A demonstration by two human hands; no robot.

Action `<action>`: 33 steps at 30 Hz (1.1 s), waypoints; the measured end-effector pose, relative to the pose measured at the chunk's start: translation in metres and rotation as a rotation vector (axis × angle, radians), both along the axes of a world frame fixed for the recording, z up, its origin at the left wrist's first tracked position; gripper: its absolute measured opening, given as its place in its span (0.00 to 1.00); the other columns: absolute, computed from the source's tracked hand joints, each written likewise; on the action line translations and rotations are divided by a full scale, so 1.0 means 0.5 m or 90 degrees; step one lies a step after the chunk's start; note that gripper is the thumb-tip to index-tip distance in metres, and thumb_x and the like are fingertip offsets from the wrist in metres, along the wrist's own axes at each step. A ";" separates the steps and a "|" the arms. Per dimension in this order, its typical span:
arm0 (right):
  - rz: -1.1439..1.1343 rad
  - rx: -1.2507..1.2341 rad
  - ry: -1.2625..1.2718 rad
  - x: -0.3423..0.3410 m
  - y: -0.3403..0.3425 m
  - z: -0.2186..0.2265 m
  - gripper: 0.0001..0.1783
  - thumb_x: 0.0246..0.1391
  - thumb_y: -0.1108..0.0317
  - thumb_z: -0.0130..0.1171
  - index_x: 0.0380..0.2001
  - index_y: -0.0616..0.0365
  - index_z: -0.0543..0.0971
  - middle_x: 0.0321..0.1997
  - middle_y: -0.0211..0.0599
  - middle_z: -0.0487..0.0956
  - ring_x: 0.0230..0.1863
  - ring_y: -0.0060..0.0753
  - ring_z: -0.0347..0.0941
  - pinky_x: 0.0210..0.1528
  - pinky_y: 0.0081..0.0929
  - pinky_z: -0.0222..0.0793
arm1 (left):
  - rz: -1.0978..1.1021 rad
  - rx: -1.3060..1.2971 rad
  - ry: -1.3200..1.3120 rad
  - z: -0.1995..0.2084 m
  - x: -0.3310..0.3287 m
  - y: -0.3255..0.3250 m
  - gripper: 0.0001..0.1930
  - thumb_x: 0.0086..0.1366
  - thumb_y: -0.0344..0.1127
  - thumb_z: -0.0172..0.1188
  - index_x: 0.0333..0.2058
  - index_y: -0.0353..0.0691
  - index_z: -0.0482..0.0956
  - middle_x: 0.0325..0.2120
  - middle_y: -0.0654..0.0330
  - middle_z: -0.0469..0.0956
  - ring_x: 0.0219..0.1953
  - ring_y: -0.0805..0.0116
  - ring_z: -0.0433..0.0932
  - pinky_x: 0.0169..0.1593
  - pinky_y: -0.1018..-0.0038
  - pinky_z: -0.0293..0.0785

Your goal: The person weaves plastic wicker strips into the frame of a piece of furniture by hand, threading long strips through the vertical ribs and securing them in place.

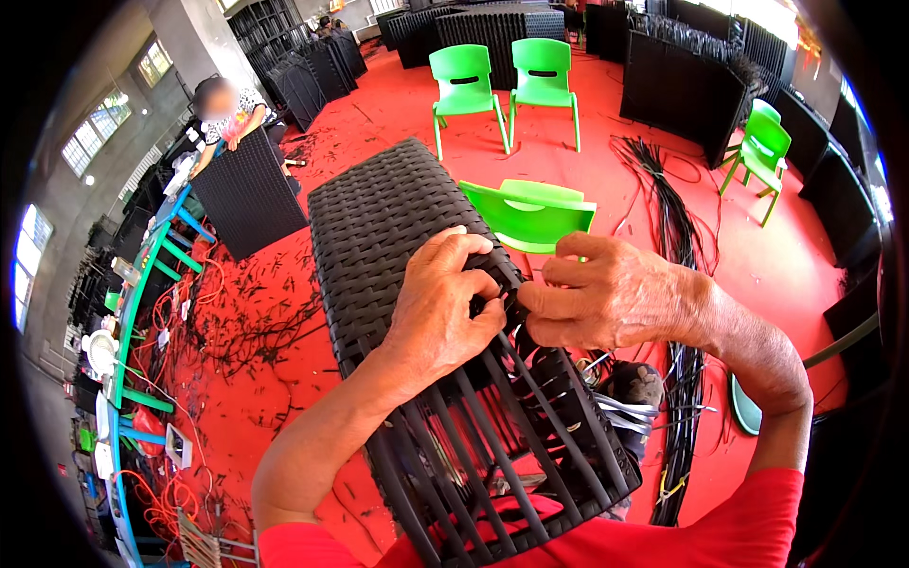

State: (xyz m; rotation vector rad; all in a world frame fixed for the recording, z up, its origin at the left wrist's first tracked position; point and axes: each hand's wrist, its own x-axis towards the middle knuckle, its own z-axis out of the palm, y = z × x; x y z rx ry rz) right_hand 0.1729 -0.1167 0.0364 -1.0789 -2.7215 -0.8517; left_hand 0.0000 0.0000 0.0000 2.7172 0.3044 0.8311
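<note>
A half-woven black rattan-look frame (379, 222) stands tilted in front of me, its far part covered in tight weave. Toward me, bare black strips (492, 435) run lengthwise with gaps between them. My left hand (440, 303) rests on the weave's near end, with bent fingers gripping its right edge. At that same edge, my right hand (606, 293) is closed in a pinch, thumb against forefinger, on a dark strip that is mostly hidden by the fingers. The two hands are a small gap apart.
Behind the frame lies a tipped green chair (530, 213); two green chairs (462, 80) stand farther back. A bundle of long black strips (677, 379) trails along the red floor (256, 350) at right. At left, another person handles a woven panel (248, 194) beside a long bench (142, 312).
</note>
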 end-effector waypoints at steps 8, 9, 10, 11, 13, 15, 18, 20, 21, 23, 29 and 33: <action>-0.063 0.110 0.092 0.011 -0.006 -0.048 0.13 0.33 0.63 0.52 0.29 0.44 0.68 0.27 0.24 0.66 0.27 0.22 0.68 0.25 0.21 0.65 | 0.035 0.106 -0.036 0.002 -0.006 -0.017 0.04 0.42 0.28 0.60 0.20 0.37 0.77 0.40 0.55 0.70 0.52 0.55 0.63 0.55 0.64 0.57; -0.066 0.122 0.107 0.010 -0.007 -0.053 0.13 0.33 0.63 0.52 0.29 0.44 0.68 0.26 0.24 0.66 0.26 0.22 0.67 0.25 0.21 0.64 | 0.034 0.102 -0.039 0.002 -0.008 -0.017 0.04 0.42 0.28 0.60 0.21 0.37 0.77 0.40 0.55 0.70 0.52 0.54 0.63 0.55 0.64 0.57; -0.076 0.123 0.116 0.007 -0.009 -0.056 0.14 0.30 0.63 0.52 0.29 0.44 0.68 0.25 0.24 0.66 0.25 0.24 0.67 0.24 0.22 0.64 | 0.034 0.097 -0.042 0.001 -0.009 -0.016 0.04 0.42 0.28 0.60 0.21 0.38 0.77 0.40 0.55 0.70 0.52 0.54 0.63 0.55 0.64 0.57; -0.073 0.131 0.130 0.005 -0.010 -0.058 0.14 0.30 0.63 0.52 0.28 0.44 0.69 0.25 0.24 0.66 0.25 0.24 0.67 0.24 0.22 0.64 | 0.034 0.093 -0.044 0.000 -0.010 -0.015 0.04 0.42 0.29 0.60 0.21 0.38 0.77 0.41 0.55 0.70 0.52 0.54 0.63 0.55 0.63 0.57; -0.075 0.150 0.158 0.003 -0.013 -0.060 0.15 0.29 0.63 0.52 0.28 0.44 0.69 0.25 0.24 0.66 0.24 0.24 0.67 0.24 0.22 0.63 | 0.032 0.051 -0.038 0.003 -0.010 -0.012 0.04 0.42 0.29 0.60 0.21 0.38 0.77 0.41 0.55 0.69 0.52 0.54 0.63 0.54 0.63 0.58; -0.081 0.160 0.166 0.003 -0.014 -0.065 0.14 0.29 0.63 0.52 0.28 0.44 0.70 0.25 0.24 0.66 0.24 0.25 0.67 0.24 0.23 0.63 | 0.037 0.037 -0.032 0.006 -0.010 -0.011 0.04 0.42 0.29 0.60 0.21 0.38 0.76 0.41 0.55 0.69 0.52 0.54 0.62 0.54 0.63 0.58; -0.082 0.162 0.186 0.002 -0.012 -0.072 0.14 0.30 0.63 0.52 0.28 0.43 0.70 0.26 0.24 0.67 0.25 0.24 0.67 0.24 0.23 0.64 | 0.054 0.087 -0.022 0.012 -0.011 -0.016 0.05 0.42 0.29 0.61 0.21 0.38 0.77 0.41 0.55 0.69 0.52 0.54 0.62 0.55 0.63 0.57; -0.084 0.152 0.199 0.003 -0.013 -0.079 0.14 0.31 0.63 0.52 0.29 0.43 0.70 0.26 0.24 0.67 0.25 0.24 0.67 0.25 0.24 0.64 | 0.065 0.161 -0.014 0.015 -0.008 -0.020 0.04 0.42 0.30 0.61 0.21 0.38 0.77 0.41 0.55 0.69 0.52 0.54 0.62 0.55 0.62 0.56; -0.082 0.145 0.224 0.001 -0.013 -0.084 0.14 0.31 0.63 0.52 0.29 0.43 0.70 0.26 0.24 0.67 0.25 0.24 0.67 0.25 0.24 0.65 | 0.065 0.171 0.000 0.017 -0.008 -0.022 0.04 0.42 0.30 0.61 0.21 0.38 0.77 0.40 0.56 0.70 0.52 0.54 0.62 0.55 0.62 0.56; -0.077 0.130 0.274 -0.003 -0.013 -0.093 0.15 0.31 0.63 0.52 0.30 0.44 0.71 0.27 0.24 0.68 0.25 0.24 0.68 0.26 0.24 0.65 | 0.067 0.191 0.029 0.019 -0.007 -0.025 0.04 0.42 0.30 0.60 0.21 0.39 0.78 0.40 0.56 0.70 0.51 0.55 0.63 0.55 0.62 0.55; -0.058 -0.203 0.920 -0.006 -0.004 -0.148 0.14 0.48 0.81 0.49 0.39 0.57 0.72 0.32 0.31 0.74 0.36 0.28 0.72 0.38 0.24 0.68 | 0.084 0.219 0.070 0.014 -0.009 -0.024 0.04 0.43 0.31 0.60 0.21 0.39 0.78 0.40 0.56 0.70 0.51 0.56 0.63 0.54 0.62 0.56; -0.102 -0.439 1.213 -0.040 0.017 -0.240 0.10 0.56 0.72 0.47 0.41 0.62 0.73 0.35 0.27 0.74 0.37 0.16 0.68 0.40 0.15 0.66 | 0.089 0.244 0.064 0.019 -0.005 -0.032 0.04 0.43 0.31 0.60 0.21 0.39 0.78 0.39 0.56 0.71 0.50 0.56 0.64 0.53 0.62 0.57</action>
